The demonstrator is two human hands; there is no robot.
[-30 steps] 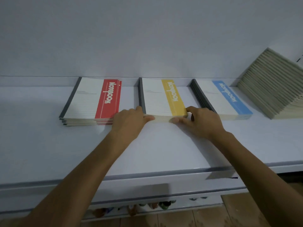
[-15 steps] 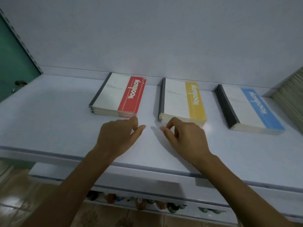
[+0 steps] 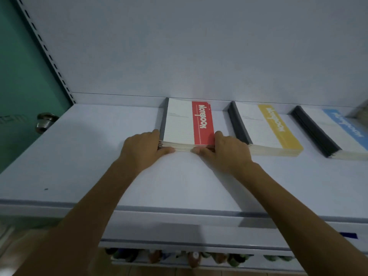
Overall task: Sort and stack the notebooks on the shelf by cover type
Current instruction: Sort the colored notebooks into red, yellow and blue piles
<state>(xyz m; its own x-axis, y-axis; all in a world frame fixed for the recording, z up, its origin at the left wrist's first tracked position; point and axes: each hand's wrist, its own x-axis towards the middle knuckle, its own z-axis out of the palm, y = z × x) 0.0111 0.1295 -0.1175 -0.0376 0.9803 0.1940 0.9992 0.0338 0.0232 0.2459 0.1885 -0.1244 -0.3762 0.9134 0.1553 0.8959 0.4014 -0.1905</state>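
Here, your white shelf [image 3: 79, 156] carries three piles. The blue-banded stack [image 3: 328, 134], farthest right of the red-banded stack [image 3: 179, 126], is cut off by the frame edge. The yellow-banded stack [image 3: 264, 132] lies just right of the red one. Things on the tier below are too blurred to name. Your left hand [image 3: 141, 150] cups the red stack's near left corner and your right hand [image 3: 225, 152] its near right corner. Fingers lie along its sides and thumbs press its front edge, with the stack flat between them.
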